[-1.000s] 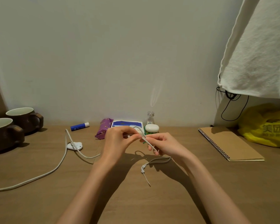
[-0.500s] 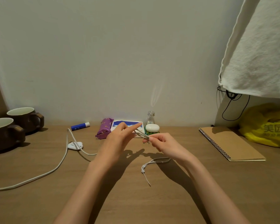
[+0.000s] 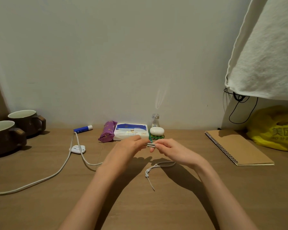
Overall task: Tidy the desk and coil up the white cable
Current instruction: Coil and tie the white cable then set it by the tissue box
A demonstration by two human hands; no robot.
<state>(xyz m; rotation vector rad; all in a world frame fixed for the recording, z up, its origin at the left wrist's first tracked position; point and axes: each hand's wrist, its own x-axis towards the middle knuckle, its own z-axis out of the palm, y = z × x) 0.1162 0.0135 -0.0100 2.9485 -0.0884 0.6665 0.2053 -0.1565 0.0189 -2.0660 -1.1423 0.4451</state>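
The white cable (image 3: pixel 60 170) runs from the desk's left edge, loops near a white puck-shaped piece (image 3: pixel 77 149) and passes under my left wrist. My left hand (image 3: pixel 125 151) and my right hand (image 3: pixel 171 151) meet above the desk middle, both pinching a short doubled stretch of the cable (image 3: pixel 150 145) between fingertips. Below the hands a thin white strap end with small beads (image 3: pixel 150 173) hangs down onto the desk.
Two brown mugs (image 3: pixel 10 131) stand at the far left. Along the wall lie a blue glue stick (image 3: pixel 83 129), a purple packet (image 3: pixel 107 131), a tissue pack (image 3: pixel 131 133), a small bottle (image 3: pixel 155 121) and a white case (image 3: pixel 157 131). A spiral notebook (image 3: pixel 236 146) and a yellow bag (image 3: pixel 274 128) sit right.
My hands rose slightly and drew closer together, and the cable stretch between them turned from slanted to level. My left fingers, briefly extended, are curled onto the cable again.
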